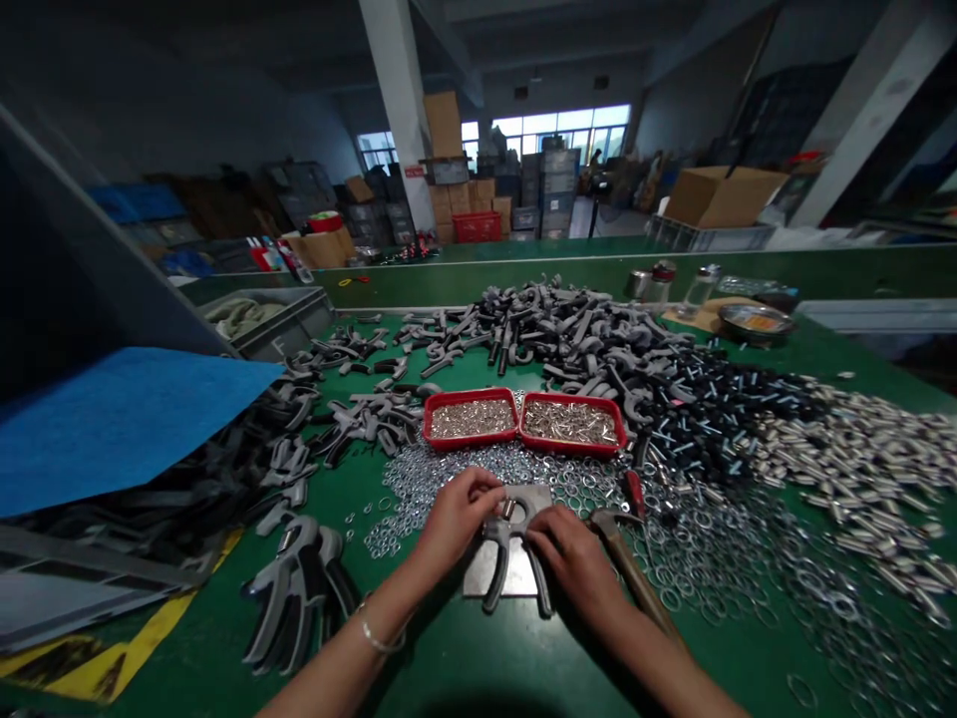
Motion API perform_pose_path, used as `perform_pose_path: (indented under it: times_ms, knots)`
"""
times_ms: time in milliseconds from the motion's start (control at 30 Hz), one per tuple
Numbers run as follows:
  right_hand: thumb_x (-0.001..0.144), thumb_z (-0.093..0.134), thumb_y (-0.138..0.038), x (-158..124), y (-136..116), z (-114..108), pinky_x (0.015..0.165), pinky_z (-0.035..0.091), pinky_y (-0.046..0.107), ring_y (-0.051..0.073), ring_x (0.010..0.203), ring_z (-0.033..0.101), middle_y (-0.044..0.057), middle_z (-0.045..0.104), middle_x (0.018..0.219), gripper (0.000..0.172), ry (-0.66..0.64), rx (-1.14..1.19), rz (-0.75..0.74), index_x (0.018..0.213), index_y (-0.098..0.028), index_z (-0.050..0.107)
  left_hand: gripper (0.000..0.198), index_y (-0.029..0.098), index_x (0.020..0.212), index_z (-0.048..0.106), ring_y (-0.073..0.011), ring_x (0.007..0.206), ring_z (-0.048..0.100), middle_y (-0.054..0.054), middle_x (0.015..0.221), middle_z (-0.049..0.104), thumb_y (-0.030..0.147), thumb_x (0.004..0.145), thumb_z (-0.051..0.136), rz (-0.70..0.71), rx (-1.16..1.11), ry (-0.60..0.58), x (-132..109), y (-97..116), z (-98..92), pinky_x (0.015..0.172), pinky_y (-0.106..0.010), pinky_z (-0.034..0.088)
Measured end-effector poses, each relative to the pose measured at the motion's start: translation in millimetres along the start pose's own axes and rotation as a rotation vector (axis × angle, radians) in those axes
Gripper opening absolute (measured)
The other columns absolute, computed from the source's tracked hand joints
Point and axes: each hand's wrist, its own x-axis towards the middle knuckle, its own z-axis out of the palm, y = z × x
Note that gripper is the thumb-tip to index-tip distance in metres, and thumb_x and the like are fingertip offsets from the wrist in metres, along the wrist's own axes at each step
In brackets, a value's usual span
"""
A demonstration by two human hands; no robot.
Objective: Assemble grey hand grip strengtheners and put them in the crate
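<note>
A grey plier-like tool [498, 568] lies on a flat metal plate [521, 576], its two handles spread toward me. My left hand [462, 511] is at the tool's upper left, thumb and fingers pinched at a small metal cylinder [509, 509] on its jaw. On the right side, my right hand [572, 554] has its bent fingers against the tool near the top of the right handle. Whether those fingers grip anything else is hidden. Just right of that hand lies a hammer [634, 570] with a wooden handle.
Two red trays [428, 427] of small metal parts stand beyond the plate. Past them is a heap of grey tool parts [583, 334]. Rings [695, 558], black parts [699, 419] and metal cylinders [874, 449] spread rightward. Assembled tools [295, 588] lie left.
</note>
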Motion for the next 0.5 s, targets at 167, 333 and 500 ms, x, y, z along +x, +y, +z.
perform_pose_path:
  times_ms: [167,333,500]
  knots:
    - [0.098,0.048,-0.029,8.5,9.3,17.9,0.087,0.048,0.039,0.025,0.093,0.06,0.007,0.065,0.094,0.019,-0.077,-0.131,-0.099,0.088,-0.025,0.064,0.027,0.017,0.087,0.064,-0.0161,0.072,0.067,-0.001,0.081,0.068,0.043,0.081,0.069,-0.174,-0.267,0.115,-49.8,-33.0,-39.3,0.074,-0.029,0.052]
    - [0.1,0.045,-0.028,11.5,10.2,20.5,0.083,0.05,0.038,0.025,0.091,0.059,0.009,0.063,0.095,0.021,-0.099,-0.279,-0.133,0.092,-0.024,0.063,0.027,0.017,0.09,0.066,-0.017,0.076,0.067,-0.002,0.082,0.068,0.041,0.079,0.072,-0.201,-0.337,0.13,-56.2,-45.1,-39.5,0.075,-0.029,0.051]
    - [0.1,0.044,-0.027,12.8,8.4,22.1,0.08,0.05,0.037,0.025,0.088,0.06,0.009,0.064,0.095,0.022,-0.108,-0.422,-0.165,0.091,-0.023,0.064,0.026,0.017,0.088,0.066,-0.0175,0.075,0.066,-0.001,0.078,0.069,0.04,0.078,0.072,-0.195,-0.403,0.075,-50.2,-42.7,-23.7,0.074,-0.029,0.051]
